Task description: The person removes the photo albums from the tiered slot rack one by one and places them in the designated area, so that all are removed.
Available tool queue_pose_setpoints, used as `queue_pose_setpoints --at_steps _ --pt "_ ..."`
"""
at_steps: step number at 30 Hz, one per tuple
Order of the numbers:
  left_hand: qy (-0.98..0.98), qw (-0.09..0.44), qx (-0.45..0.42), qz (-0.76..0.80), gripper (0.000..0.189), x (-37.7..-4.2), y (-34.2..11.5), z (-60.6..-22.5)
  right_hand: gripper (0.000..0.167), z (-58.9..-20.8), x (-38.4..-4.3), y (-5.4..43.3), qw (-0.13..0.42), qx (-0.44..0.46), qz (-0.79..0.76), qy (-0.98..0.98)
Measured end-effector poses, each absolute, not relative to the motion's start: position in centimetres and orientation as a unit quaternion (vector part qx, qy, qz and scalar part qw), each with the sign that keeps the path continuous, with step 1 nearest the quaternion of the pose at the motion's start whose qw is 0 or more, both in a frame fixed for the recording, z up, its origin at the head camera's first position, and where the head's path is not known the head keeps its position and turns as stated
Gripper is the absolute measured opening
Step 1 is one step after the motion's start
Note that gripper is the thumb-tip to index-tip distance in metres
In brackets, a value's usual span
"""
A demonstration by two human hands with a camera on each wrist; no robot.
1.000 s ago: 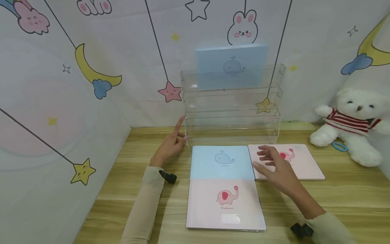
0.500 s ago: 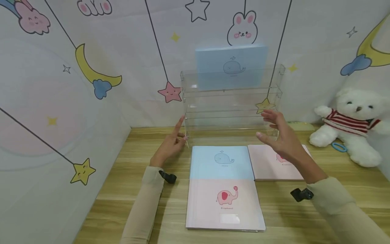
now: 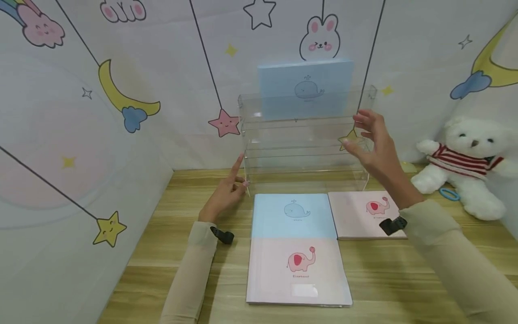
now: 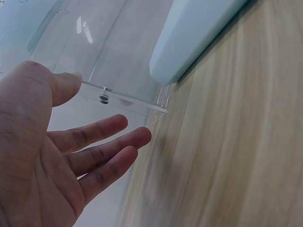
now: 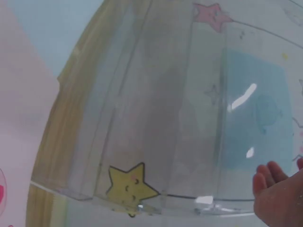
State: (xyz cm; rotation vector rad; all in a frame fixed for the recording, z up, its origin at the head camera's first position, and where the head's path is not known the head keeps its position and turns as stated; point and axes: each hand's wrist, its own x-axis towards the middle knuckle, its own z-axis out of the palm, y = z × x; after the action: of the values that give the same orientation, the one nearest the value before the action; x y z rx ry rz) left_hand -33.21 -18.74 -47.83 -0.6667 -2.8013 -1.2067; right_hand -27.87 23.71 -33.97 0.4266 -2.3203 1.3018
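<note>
A clear acrylic tiered rack (image 3: 299,160) stands against the back wall. In its top tier a light blue book (image 3: 279,90) with a whale drawing stands upright. My left hand (image 3: 222,193) is at the rack's left side, and the left wrist view shows the thumb right at the panel's edge with the other fingers loosely extended. My right hand (image 3: 376,144) is raised beside the rack's right side, fingers spread and slightly bent, holding nothing. Before the rack lie a blue whale book (image 3: 269,216), a pink elephant book (image 3: 269,270) nearer me, and another pink elephant book (image 3: 352,216) on the right.
A white teddy bear (image 3: 441,177) in a striped top sits at the right, with a blue ring (image 3: 449,194) by its leg. A printed cloth backdrop (image 3: 182,67) rises behind the wooden table (image 3: 162,270). A small pale green item (image 3: 408,167) lies near the back wall.
My right hand has risen from over the right pink book to the rack's upper right side, uncovering the elephant drawing. My left hand has stayed at the rack's left side.
</note>
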Motion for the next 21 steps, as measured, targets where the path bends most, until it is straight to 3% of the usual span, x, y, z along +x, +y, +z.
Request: queue_pose_setpoints --at_steps 10,21 --pt "-0.895 0.013 -0.215 -0.39 0.087 -33.1 -18.8 -47.7 0.077 -30.5 -31.5 24.1 0.237 0.144 0.485 -0.829" --pt "-0.899 0.007 -0.206 -0.387 0.088 -33.0 -18.7 -47.6 0.08 -26.8 -33.7 23.8 0.217 0.118 0.526 -0.814"
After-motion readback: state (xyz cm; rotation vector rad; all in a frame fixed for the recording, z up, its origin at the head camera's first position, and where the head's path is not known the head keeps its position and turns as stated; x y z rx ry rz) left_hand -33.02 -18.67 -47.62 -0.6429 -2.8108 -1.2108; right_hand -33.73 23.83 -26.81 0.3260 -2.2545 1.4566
